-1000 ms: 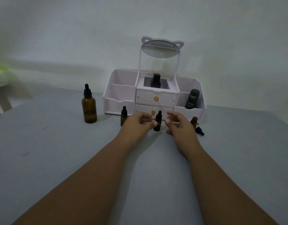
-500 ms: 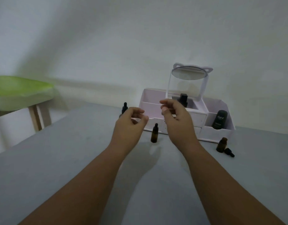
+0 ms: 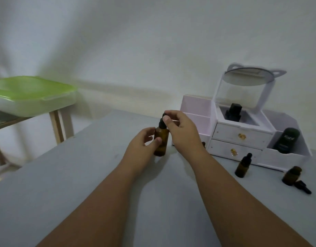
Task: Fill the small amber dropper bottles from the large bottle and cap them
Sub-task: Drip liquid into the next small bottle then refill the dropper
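Note:
The large amber bottle [image 3: 161,141] stands upright on the grey table. My left hand [image 3: 142,145] curls around its body from the left. My right hand [image 3: 182,131] pinches its black dropper cap [image 3: 162,120] from above. To the right, a capped small amber dropper bottle [image 3: 242,166] stands on the table. Farther right is an uncapped small amber bottle [image 3: 292,175] with its black dropper cap [image 3: 303,186] lying beside it. A third small bottle [image 3: 203,144] is mostly hidden behind my right wrist.
A white cosmetic organiser [image 3: 242,132] with two drawers, a round mirror [image 3: 249,77] and a dark tube [image 3: 287,140] stands at the back right. A green-lidded box [image 3: 31,95] rests on a wooden stand at left. A pale wall is behind.
My view swung left. Both hands moved from the middle small bottle to the large bottle; the left now wraps its body and the right pinches its cap.

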